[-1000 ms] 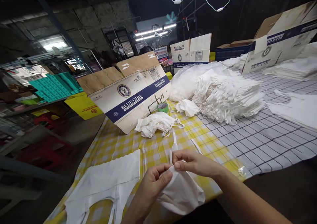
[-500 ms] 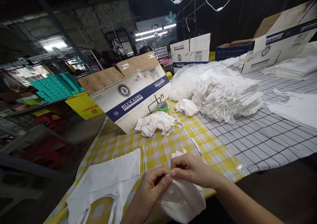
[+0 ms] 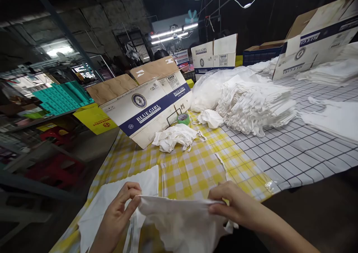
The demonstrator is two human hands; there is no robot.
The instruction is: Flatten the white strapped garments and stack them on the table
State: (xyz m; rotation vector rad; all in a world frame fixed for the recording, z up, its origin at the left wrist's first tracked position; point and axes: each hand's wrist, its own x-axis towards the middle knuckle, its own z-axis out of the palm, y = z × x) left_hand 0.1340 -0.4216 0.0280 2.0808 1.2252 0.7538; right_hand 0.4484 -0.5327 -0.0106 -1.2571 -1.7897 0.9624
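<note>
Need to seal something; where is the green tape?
In mid head view, the green tape roll sits by the right end of the nearest carton, beyond the crumpled white cloth.

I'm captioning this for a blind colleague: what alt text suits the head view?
Left hand and right hand hold a white cloth, top edge taut, at the edge of a yellow-checked tablecloth. Beyond are a printed carton, green tape and a stack of white fabric.

Textile workshop: thick stack of white cloth pieces (image 3: 256, 106), printed cartons (image 3: 165, 101), blue crate (image 3: 260, 57), strip lights (image 3: 167, 34), rough bare wall (image 3: 102, 20).
</note>
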